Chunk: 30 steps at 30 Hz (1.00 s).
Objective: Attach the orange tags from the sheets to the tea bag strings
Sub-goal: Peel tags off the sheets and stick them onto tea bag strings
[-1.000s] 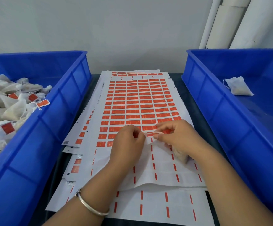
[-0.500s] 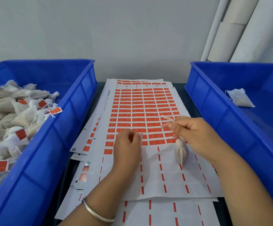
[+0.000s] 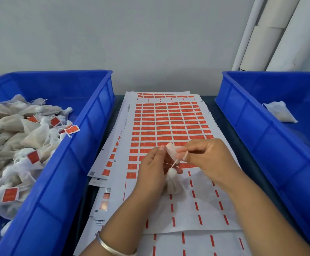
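Sheets of orange tags (image 3: 169, 122) lie stacked down the middle of the table. Above them my left hand (image 3: 152, 172) pinches a peeled tag (image 3: 171, 151), its pale back turned towards me. My right hand (image 3: 207, 159) pinches the white string (image 3: 180, 159) of a small tea bag (image 3: 173, 183), which hangs below and between both hands. The string runs up across the tag.
A blue bin (image 3: 61, 163) on the left holds several tagged tea bags (image 3: 13, 145). A second blue bin (image 3: 272, 145) on the right holds one white tea bag (image 3: 280, 113). White rolls (image 3: 272, 34) lean against the wall at the back right.
Both hands rose off the sheet and came together. My left hand lifted a peeled tag, and my right hand brought the tea bag's string over to it.
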{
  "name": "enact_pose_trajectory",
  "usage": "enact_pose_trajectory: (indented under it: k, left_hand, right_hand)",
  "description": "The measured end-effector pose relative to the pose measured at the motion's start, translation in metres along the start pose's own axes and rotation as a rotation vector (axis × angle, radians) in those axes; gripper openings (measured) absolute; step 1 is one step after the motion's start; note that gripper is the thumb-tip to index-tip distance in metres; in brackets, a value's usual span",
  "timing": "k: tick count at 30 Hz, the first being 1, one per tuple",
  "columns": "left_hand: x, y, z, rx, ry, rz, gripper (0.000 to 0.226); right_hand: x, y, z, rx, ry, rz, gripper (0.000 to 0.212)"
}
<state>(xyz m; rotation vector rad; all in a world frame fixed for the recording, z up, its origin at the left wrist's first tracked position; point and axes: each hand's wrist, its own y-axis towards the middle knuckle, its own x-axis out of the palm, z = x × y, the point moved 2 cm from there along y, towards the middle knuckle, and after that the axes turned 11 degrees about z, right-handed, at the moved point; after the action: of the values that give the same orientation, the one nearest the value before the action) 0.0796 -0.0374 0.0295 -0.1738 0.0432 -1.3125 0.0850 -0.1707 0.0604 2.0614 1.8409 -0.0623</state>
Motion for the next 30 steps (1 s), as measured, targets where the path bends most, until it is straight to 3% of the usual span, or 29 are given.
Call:
enact_pose_trajectory:
  k: [3,12,21,30]
  left_hand:
    - [0.001,-0.001,0.001,-0.033,0.039,0.005,0.03]
    - [0.002,0.001,-0.005,-0.111,0.043,-0.02,0.022]
    - [0.0,0.005,-0.005,-0.224,-0.06,-0.04,0.024]
    - [0.001,0.006,-0.006,-0.296,-0.049,0.017,0.024]
  right_hand:
    - [-0.004,-0.001,0.001,0.031,0.009,0.016,0.008]
    - [-0.008,-0.001,0.004,0.006,0.049,0.072,0.004]
    - [-0.009,0.002,0.013,0.032,0.068,0.14,0.015]
    - [-0.008,0.004,0.017,0.077,0.046,0.112,0.012]
